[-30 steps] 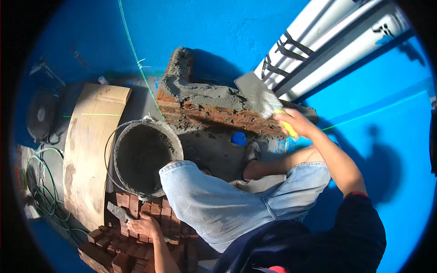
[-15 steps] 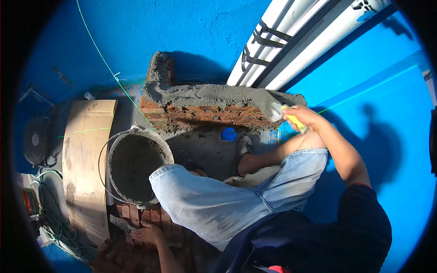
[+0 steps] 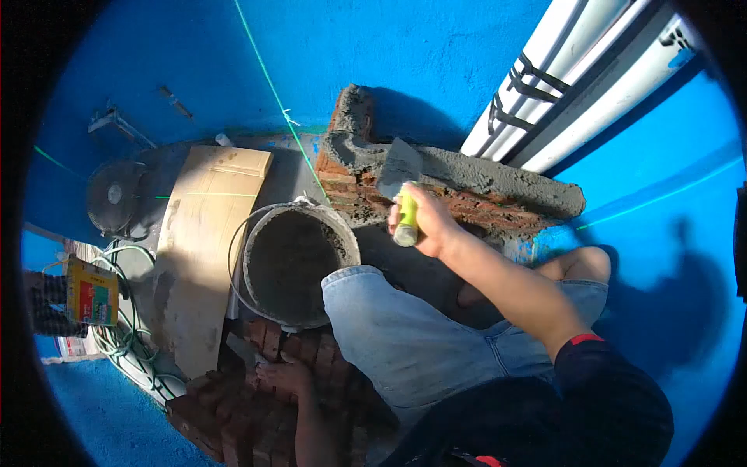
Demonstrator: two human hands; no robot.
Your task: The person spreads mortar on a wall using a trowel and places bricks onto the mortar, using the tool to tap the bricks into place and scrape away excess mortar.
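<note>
At frame centre the right hand (image 3: 428, 222) grips a stiff trowel (image 3: 401, 183) by its handle over wet mortar (image 3: 498, 183); the left hand (image 3: 286, 373) seemingly rests open-fingered on heavy bricks (image 3: 233, 420).

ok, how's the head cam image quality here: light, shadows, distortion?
Head view: hard sunlight, deep shadows right of the brick wall and over the brick pile under the left hand; fisheye bends the white pipes, black vignette at the corners; right hand with trowel looks sharp.

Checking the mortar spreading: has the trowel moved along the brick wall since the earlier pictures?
Yes. The right hand has carried the trowel from the far right end of the low brick wall leftward, toward its corner.
</note>
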